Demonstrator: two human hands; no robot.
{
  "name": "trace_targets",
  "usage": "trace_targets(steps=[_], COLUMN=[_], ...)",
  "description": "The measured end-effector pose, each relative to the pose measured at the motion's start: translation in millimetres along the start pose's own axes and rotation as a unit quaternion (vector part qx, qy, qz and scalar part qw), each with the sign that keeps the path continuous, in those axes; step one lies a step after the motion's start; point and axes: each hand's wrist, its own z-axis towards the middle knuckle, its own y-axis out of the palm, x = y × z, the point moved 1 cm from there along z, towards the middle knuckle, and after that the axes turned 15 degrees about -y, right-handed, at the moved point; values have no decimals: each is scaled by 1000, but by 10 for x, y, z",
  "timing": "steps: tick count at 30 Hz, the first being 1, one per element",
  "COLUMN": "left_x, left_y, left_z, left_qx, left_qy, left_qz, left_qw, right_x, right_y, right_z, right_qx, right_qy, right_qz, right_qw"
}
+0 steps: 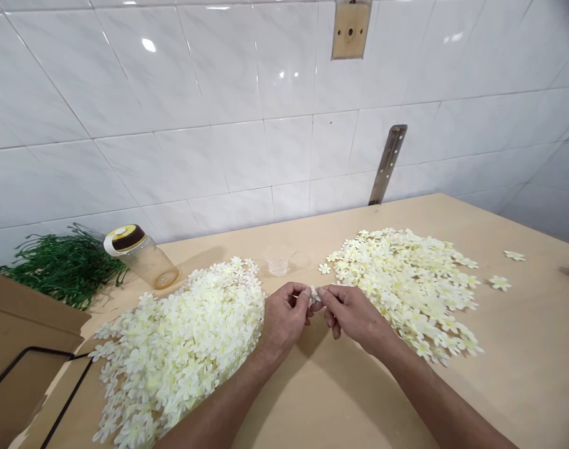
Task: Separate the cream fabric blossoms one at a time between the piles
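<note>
Together, the left hand point(287, 312) and right hand point(352, 312) pinch a small flower point(314, 295) in a fingertip grip, above the table point(331, 386) between the left pile point(195, 337) and right pile point(406, 280).

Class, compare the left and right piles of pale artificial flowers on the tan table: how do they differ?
The left pile of pale artificial flowers is heaped thickly; the right pile of pale artificial flowers lies flatter. The left pile looks whiter, the right pile slightly creamier. Both contain many open-petalled flowers with yellowish centres.
</note>
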Motion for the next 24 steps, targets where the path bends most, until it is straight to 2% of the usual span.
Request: trace_targets(steps=[3,9,15,20,24], left_x=[-7,37,0,-16,-10], left_y=[-12,-4,11,39,69], left_z=[32,20,42,17,-60], left_qx=[7,-10,-35,-4,11], left_qy=[-10,-31,-69,-80,-37], left_qz=[-9,-31,-93,-14,85], left_qw=[1000,999,993,997,996], right_x=[26,125,36,19,50], right_y=[17,18,-2,-35,-77], right_z=[-7,25,47,48,56], right_qx=[-6,47,74,105,122], right_qy=[0,16,31,42,41], right_qz=[57,43,134,136,133], right_qw=[998,998,988,984,983])
